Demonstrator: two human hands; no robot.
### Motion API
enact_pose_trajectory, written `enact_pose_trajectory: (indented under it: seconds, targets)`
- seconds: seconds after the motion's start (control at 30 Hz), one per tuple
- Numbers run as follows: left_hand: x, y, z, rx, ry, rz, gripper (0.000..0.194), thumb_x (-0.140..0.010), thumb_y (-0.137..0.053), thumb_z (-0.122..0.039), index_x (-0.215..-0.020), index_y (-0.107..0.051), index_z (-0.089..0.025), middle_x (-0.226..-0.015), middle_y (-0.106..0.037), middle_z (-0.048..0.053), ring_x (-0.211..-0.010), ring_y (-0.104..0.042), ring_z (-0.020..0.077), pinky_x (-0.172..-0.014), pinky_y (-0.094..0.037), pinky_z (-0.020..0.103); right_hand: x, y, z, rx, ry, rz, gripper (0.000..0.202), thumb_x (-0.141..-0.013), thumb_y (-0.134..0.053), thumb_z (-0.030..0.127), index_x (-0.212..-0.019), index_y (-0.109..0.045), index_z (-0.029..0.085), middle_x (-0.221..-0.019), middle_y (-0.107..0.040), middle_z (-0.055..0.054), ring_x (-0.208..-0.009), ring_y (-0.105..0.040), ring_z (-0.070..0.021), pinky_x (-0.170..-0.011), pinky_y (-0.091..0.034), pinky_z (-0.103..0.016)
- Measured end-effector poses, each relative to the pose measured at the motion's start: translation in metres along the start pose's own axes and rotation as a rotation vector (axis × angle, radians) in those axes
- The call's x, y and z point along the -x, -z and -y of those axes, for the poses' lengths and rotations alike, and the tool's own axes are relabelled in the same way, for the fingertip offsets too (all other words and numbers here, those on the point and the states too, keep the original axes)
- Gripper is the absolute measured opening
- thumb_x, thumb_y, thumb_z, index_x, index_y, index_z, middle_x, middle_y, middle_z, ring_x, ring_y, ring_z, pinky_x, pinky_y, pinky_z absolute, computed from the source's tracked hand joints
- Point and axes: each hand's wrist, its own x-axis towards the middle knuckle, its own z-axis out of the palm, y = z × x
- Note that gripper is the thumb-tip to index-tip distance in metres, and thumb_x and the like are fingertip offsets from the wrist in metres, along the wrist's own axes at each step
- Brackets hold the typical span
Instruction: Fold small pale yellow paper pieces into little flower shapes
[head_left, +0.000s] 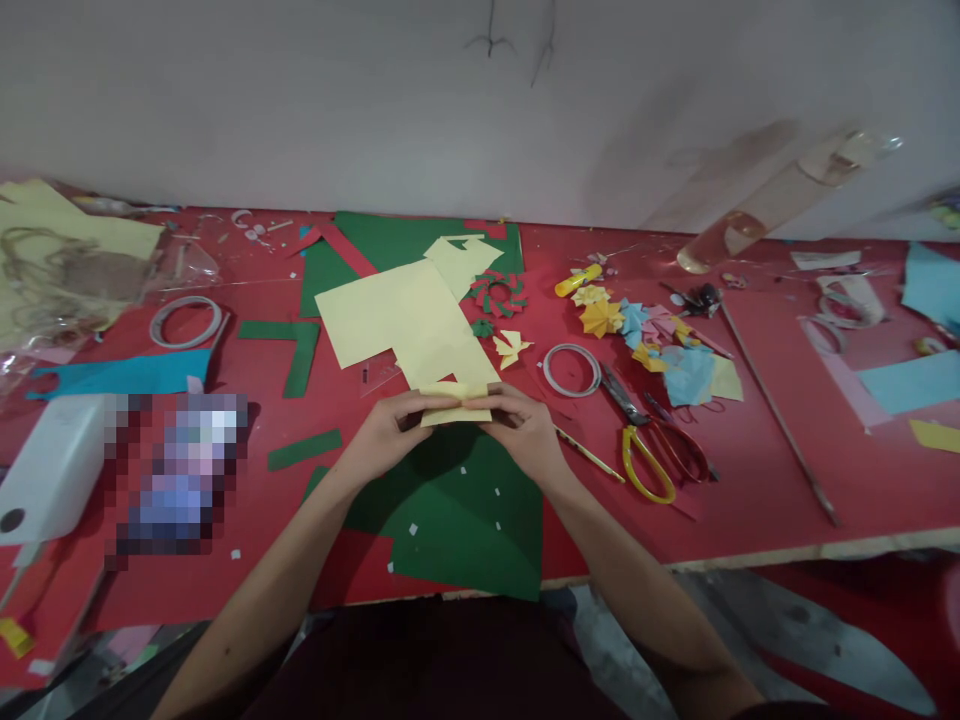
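Note:
Between both hands is a folded piece of pale yellow paper [456, 413], held level above the table's near middle. My left hand [386, 432] pinches its left end, fingers along the top and thumb beneath. At the right end my right hand [525, 425] grips it the same way. A dark green sheet [480, 520] lies below the hands, with small white scraps on it. Just beyond them rests a larger cut sheet of pale yellow paper [397, 310]. A small yellow folded paper piece [511, 348] and a red and green paper ring [499, 293] lie beyond the right hand.
Scissors with yellow and red handles [649, 465], a pencil [590, 454] and a tape roll [571, 370] lie right. Folded paper flowers [602, 319] sit behind them. A clear bottle [780, 205] leans on the wall. Green strips [304, 452] and a blurred-out phone [184, 470] are left.

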Motion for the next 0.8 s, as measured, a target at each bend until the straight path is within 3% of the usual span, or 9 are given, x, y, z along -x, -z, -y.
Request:
enact_pose_trajectory:
  seconds: [0.23,0.4,0.6,0.8]
  targets:
    - [0.0017,0.0033,-0.0046,0.053,0.038,-0.008,0.036,-0.087,-0.059,-0.018,-0.117,-0.072,-0.032,-0.126,-0.067,0.005,-0.116,-0.062,0.0227,-0.099,-0.049,0.041,-0.0011,0.0017,0.0,0.009,-0.018,-0.058,0.021,-0.081,-0.067,0.016,-0.092,-0.08,0.028,-0.102,-0.067,-0.003,-0.096,-0.067,-0.0174,-0.084,-0.053,-0.029]
    - [0.0035,0.004,-0.0029,0.088,0.079,-0.112,0.036,-0.09,-0.051,-0.016,-0.111,-0.074,-0.034,-0.126,-0.068,0.001,-0.127,-0.054,0.0224,-0.106,-0.043,0.04,-0.0009,0.0026,-0.0001,0.047,-0.006,-0.068,0.022,-0.084,-0.063,0.017,-0.091,-0.08,0.028,-0.098,-0.066,-0.003,-0.09,-0.066,-0.0152,-0.076,-0.052,-0.026]
    - [0.0029,0.0027,-0.0042,0.11,0.093,-0.149,0.031,-0.088,-0.055,-0.017,-0.104,-0.077,-0.032,-0.118,-0.07,0.002,-0.111,-0.063,0.0199,-0.096,-0.049,0.036,-0.0005,0.0033,0.0004,0.058,0.007,-0.058,0.019,-0.084,-0.065,0.019,-0.093,-0.079,0.027,-0.093,-0.066,-0.003,-0.087,-0.066,-0.0156,-0.077,-0.053,-0.028]
    - [0.0039,0.0023,-0.0047,0.078,0.06,-0.165,0.027,-0.088,-0.058,-0.017,-0.097,-0.079,-0.031,-0.107,-0.072,0.004,-0.097,-0.064,0.0184,-0.083,-0.052,0.034,0.0007,0.0032,-0.0011,-0.001,-0.019,-0.119,0.014,-0.082,-0.072,0.025,-0.095,-0.077,0.027,-0.102,-0.072,-0.003,-0.092,-0.069,-0.0175,-0.083,-0.057,-0.031]
